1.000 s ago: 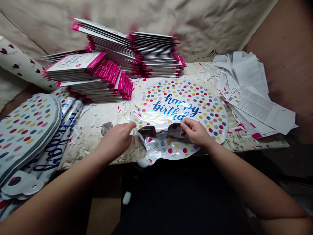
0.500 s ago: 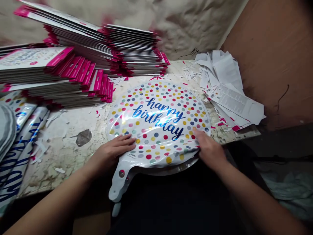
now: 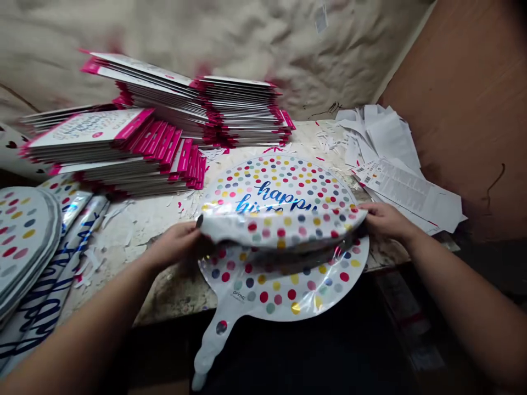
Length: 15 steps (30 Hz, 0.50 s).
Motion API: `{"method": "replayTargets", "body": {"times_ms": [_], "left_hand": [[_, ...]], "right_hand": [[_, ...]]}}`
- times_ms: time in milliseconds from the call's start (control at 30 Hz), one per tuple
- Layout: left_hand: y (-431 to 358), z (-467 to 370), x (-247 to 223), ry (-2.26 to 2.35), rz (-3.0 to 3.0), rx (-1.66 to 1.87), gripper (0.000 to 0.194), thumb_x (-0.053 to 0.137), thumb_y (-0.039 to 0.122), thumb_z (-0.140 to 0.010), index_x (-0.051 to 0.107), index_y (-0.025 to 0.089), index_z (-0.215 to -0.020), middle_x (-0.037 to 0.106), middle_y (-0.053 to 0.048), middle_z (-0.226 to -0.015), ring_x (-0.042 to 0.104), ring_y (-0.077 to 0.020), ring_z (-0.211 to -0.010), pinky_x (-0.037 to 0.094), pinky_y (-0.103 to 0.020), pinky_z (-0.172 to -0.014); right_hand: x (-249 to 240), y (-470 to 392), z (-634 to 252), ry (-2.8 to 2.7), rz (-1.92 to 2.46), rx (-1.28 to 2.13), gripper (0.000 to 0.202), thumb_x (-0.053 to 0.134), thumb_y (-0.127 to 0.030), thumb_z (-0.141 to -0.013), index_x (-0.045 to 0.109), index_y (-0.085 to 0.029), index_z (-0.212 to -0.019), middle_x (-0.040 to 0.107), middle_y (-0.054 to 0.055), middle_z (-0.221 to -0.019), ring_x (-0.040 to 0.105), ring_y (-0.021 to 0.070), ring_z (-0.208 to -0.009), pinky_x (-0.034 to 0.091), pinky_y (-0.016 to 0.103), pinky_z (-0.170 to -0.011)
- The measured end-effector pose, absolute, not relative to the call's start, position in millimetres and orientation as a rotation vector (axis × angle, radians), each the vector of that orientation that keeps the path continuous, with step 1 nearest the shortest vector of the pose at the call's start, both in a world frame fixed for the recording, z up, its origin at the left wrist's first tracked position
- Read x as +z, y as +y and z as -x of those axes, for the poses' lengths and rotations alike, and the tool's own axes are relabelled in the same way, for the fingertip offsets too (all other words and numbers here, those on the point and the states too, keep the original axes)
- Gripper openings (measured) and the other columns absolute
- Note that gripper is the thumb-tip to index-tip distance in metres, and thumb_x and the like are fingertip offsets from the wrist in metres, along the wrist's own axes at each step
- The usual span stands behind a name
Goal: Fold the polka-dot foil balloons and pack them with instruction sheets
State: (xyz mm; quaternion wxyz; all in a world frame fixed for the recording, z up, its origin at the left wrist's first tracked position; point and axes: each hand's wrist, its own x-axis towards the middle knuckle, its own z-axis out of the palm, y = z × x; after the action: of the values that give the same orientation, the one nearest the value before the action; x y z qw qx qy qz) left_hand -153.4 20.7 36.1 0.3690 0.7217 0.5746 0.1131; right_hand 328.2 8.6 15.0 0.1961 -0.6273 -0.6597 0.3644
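A flat foil balloon (image 3: pixel 288 175) with coloured dots and blue "happy birthday" lettering lies before me, its near part lifted and bent back over the lettering. My left hand (image 3: pixel 181 244) pinches the left end of this fold, and my right hand (image 3: pixel 385 219) grips the right end between thumb and fingers. Underneath, a second dotted balloon (image 3: pixel 272 296) lies flat, with its tail hanging past the table edge at the lower left. The raised fold covers part of the lettering.
Stacks of white and pink card packets (image 3: pixel 164 126) stand at the back left. More dotted balloons (image 3: pixel 28 241) are piled at the left. Loose white paper sheets (image 3: pixel 403 170) lie at the right. Paper scraps litter the worn table (image 3: pixel 152 219), beside a brown panel (image 3: pixel 465 109).
Both hands, which rested on the flat balloon, now hold its sides and have folded its near part upward. The balloon underneath has come into view. The whole view has shifted slightly.
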Motion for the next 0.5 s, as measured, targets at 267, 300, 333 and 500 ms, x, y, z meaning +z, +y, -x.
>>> {"method": "replayTargets", "body": {"times_ms": [267,300,333,500], "left_hand": [[57.3,105.0,50.5,2.086,-2.315,0.302,0.039,0.036,0.038,-0.087,0.06,0.014,-0.105,0.065,-0.016,-0.098,0.058,-0.0307,-0.097,0.045,-0.044,-0.082],[47.1,95.7,49.0,1.988,-2.461,0.361,0.041,0.032,0.034,-0.089,0.055,0.012,-0.115,0.061,-0.017,-0.112,0.053,-0.0298,-0.108,0.042,-0.045,-0.09],[35.4,86.5,46.4,1.823,-2.576,0.327,0.043,0.031,0.033,-0.09,0.051,0.011,-0.121,0.056,-0.017,-0.122,0.048,-0.0293,-0.116,0.038,-0.045,-0.096],[-8.4,59.4,25.2,1.556,-2.582,-0.136,0.06,0.034,0.046,-0.089,0.034,0.011,-0.138,0.029,-0.017,-0.145,0.022,-0.0382,-0.133,0.024,-0.057,-0.102]], "right_hand": [[24.1,67.1,-304.0,-1.678,2.097,0.976,0.028,0.061,-0.042,-0.072,0.063,-0.019,-0.058,0.06,0.002,-0.05,0.054,0.0144,-0.048,0.041,0.024,-0.044],[24.1,67.9,-302.1,-1.678,2.115,0.953,0.028,0.06,-0.043,-0.072,0.062,-0.019,-0.057,0.06,0.002,-0.05,0.054,0.0139,-0.048,0.041,0.024,-0.044],[23.8,68.3,-300.5,-1.68,2.131,0.932,0.029,0.059,-0.043,-0.073,0.061,-0.019,-0.057,0.06,0.002,-0.052,0.054,0.0135,-0.048,0.04,0.024,-0.044],[18.5,77.8,-297.4,-1.673,2.217,0.723,0.037,0.05,-0.052,-0.077,0.059,-0.019,-0.064,0.06,0.002,-0.059,0.056,0.0155,-0.055,0.041,0.026,-0.05]]}}
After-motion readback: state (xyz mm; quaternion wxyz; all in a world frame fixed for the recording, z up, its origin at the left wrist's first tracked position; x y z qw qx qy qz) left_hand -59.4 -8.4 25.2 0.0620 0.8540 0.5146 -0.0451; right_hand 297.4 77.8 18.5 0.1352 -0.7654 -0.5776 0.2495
